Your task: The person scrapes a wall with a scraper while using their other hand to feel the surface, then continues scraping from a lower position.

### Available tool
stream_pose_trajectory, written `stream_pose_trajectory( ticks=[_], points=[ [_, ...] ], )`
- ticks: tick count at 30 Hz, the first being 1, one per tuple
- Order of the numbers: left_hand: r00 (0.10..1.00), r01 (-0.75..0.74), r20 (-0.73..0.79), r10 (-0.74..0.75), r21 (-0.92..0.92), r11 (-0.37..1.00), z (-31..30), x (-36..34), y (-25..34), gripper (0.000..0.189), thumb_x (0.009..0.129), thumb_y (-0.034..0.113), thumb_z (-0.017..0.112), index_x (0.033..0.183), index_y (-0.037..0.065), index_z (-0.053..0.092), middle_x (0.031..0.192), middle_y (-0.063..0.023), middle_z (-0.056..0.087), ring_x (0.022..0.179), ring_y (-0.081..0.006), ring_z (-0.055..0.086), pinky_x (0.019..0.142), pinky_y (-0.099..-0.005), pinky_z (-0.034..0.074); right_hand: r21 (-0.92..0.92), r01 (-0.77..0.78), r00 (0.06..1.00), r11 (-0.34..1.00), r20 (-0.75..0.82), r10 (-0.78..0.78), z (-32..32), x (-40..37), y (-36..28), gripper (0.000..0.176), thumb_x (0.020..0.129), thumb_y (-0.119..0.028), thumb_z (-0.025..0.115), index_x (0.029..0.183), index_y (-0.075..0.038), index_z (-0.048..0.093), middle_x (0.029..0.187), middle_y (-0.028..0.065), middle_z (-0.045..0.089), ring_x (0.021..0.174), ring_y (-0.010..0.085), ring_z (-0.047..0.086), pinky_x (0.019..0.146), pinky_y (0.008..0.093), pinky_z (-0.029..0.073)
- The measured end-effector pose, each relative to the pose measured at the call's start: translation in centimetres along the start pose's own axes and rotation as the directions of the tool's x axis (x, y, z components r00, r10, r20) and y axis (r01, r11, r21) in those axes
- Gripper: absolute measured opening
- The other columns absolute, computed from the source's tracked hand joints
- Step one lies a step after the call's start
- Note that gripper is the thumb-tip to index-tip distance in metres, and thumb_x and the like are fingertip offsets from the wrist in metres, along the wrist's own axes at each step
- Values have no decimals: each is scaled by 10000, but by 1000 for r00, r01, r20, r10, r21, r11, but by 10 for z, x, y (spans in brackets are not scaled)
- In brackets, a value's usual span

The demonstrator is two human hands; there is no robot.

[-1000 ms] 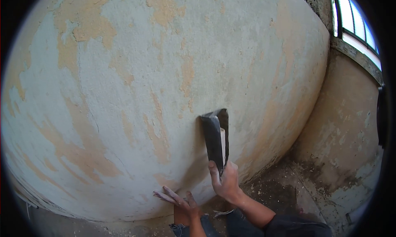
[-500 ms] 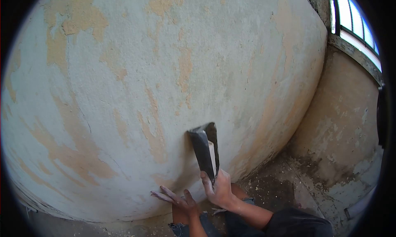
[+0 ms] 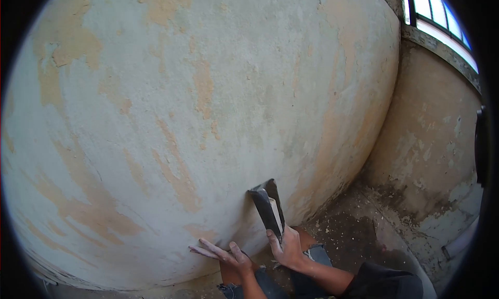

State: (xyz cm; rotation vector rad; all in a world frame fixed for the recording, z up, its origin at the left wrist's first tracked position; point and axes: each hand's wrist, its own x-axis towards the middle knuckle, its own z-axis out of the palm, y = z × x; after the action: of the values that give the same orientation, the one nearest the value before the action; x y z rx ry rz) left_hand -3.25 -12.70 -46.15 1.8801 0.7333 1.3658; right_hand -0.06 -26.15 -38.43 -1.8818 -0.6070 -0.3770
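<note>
Clearly, the pale wall (image 3: 234, 122) fills the frame from its left edge to right of centre, patched with orange where the coating has worn away; its bottom edge curves along the lower left. At lower centre, the left hand (image 3: 227, 258) is spread, its dusty fingers pointing left and its thumb raised apart from them, near the wall; whether it touches cannot be told. Ripped jeans (image 3: 267, 284) show just beneath. Right of that hand, with a narrow gap between, the black tool (image 3: 268, 211) tilts up and left, its wide end at the wall and a pale strip between its dark sides. Wall surface stretches above it and to both sides. The right hand (image 3: 286, 250) wraps the tool's lower end, thumb along the near side, below a dark sleeve (image 3: 384, 282). Farther right, the speckled floor (image 3: 343, 223) meets a stained side wall (image 3: 423, 138), and a barred window (image 3: 442, 10) sits at upper right.
</note>
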Motion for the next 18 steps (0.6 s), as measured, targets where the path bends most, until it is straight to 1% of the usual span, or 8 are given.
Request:
stream_pose_trajectory(
  ticks=[2,4,9,12,13,15,17,18],
  points=[
    [999,-12,-32,11,-30,999,-4,3,11,879,969,605,393,1579,18,155,1632,-284,-37,1515,-442,-25,1192,-577,51,-19,-53,998,998,24,54,-8,19,-11,243,935,-168,632,1056,30,559,778,248,614,741,484,613,641,517,474],
    [1000,20,9,-19,-48,999,-8,1,14,932,953,643,401,1583,19,113,1624,-288,-94,1514,-440,-70,1192,-588,43,-27,-59,997,998,47,60,-11,26,-14,249,931,-166,635,1065,30,558,781,247,617,746,484,614,642,518,476],
    [999,-32,-15,32,-36,999,-1,1,-3,927,955,639,402,1584,22,114,1623,-292,-93,1511,-447,-69,1190,-590,46,-61,-39,998,997,39,41,-3,-2,0,244,908,-159,659,1029,22,548,812,245,613,768,484,602,646,520,473],
    [1000,-11,1,11,-31,999,-3,0,2,920,960,631,401,1583,19,113,1622,-291,-100,1508,-456,-69,1185,-600,46,-118,5,1000,993,21,-3,-8,7,6,246,905,-154,658,1033,24,547,826,247,611,775,482,601,652,517,473],
    [1000,-7,19,8,-19,1000,-5,-2,2,920,960,631,401,1583,19,113,1622,-291,-100,1508,-456,-69,1185,-600,46,-86,-9,1000,996,8,10,-12,20,-5,248,905,-153,655,1036,28,546,814,239,609,766,470,611,652,516,475],
    [999,-30,-35,28,-61,998,0,0,6,867,970,564,397,1582,13,128,1629,-289,-57,1515,-442,-40,1191,-575,30,-96,4,1000,995,0,-4,-14,27,-8,251,906,-152,653,1040,31,545,817,241,610,768,472,612,653,517,475],
    [999,-34,-35,33,-34,999,0,0,2,868,970,566,398,1583,14,127,1630,-289,-57,1515,-442,-40,1191,-576,31,-104,38,999,994,-12,-39,-11,24,-6,255,908,-151,652,1045,35,544,821,243,612,770,474,613,654,519,474],
    [999,-27,-32,27,-3,1000,0,0,1,870,970,569,400,1583,15,126,1630,-288,-57,1515,-442,-41,1191,-576,33,-91,-7,1000,996,11,8,-8,7,3,257,915,-157,649,1044,37,542,821,248,612,773,481,609,655,521,473]
  ],
)
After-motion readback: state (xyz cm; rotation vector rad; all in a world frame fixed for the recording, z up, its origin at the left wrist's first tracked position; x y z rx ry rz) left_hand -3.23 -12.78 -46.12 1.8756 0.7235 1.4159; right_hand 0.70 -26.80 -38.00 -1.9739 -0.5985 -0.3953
